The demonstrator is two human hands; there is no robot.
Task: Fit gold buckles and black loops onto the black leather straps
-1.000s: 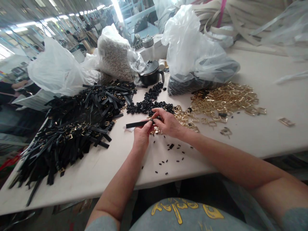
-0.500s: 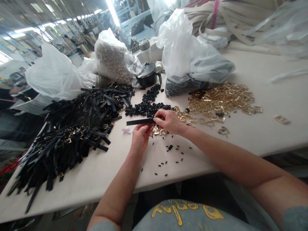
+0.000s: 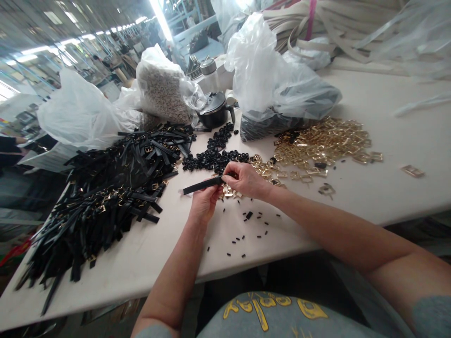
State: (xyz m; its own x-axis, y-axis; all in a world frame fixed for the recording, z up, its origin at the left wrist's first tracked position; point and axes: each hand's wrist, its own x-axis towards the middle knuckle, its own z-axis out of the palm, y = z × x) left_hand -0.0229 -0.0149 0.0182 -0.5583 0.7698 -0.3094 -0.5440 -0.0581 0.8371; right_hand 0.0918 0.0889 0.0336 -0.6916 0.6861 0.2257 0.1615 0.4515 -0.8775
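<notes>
At a pale worktable (image 3: 158, 260), seen from the head camera, you hold a black strap (image 3: 200, 185) above the tabletop, its free end pointing to about 9 o'clock and dipping slightly. Your left hand (image 3: 205, 201) supports it from below, thumb and fingers clamped on the strap; your right hand (image 3: 248, 180) pinches its other end between thumb and bent fingers.

Taking your hands as the clock's center, a heap of black straps with gold buckles (image 3: 105, 202) sprawls from 8 to 10 o'clock. Small black loops (image 3: 211, 159) lie just beyond your fingers at 12, with a lidded black pot (image 3: 213, 112) farther out. A bag of pale pieces (image 3: 164, 89) stands at 11, a plastic bag of dark pieces (image 3: 268, 124) at 1. Loose gold buckles (image 3: 324, 143) spread at 2, a lone buckle (image 3: 412, 171) lies at 3, and tiny black bits (image 3: 249, 215) scatter around 5.
</notes>
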